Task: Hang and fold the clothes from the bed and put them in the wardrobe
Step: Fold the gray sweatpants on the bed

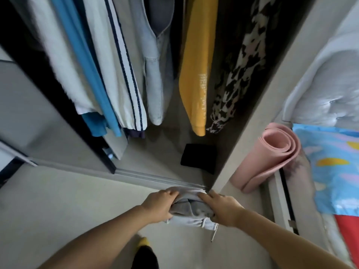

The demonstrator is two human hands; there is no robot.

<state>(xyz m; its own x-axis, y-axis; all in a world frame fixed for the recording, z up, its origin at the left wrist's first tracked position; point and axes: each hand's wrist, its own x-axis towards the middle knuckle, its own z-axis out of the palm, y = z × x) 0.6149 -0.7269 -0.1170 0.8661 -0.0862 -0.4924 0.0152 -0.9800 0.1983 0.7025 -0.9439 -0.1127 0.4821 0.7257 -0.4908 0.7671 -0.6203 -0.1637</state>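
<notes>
At the far left the wardrobe (258, 105) stands open, its sliding door (29, 123) pushed aside, and the rail already carries a row of hung clothes: a white top (58, 65), a blue garment (85, 74), a cream piece with navy stripes (120, 74), pale denim (155, 74), a yellow sweatshirt (196, 74) and a black-and-white patterned piece (239, 74). So the hanging part looks well along. On the wardrobe floor, below the yellow sleeve, 1 folded black garment (198, 158) already lies put away. Near the viewer, the left hand (158, 205) and right hand (221, 207) are clamped on either side of a folded grey garment (191, 212), its drawstring dangling below; they hold it just in front of the wardrobe's door track (155, 178), not yet inside. Judging from this, the bundle belongs next to the black one. To the right, a rolled pink mat (272, 156) leans by the wardrobe's side panel, and beyond it the bed (320, 90) shows a white quilt, a bright printed cloth (334, 171) and something red (347, 230), so more may be left to sort. The floor (58, 200) is plain, pale and bare.
</notes>
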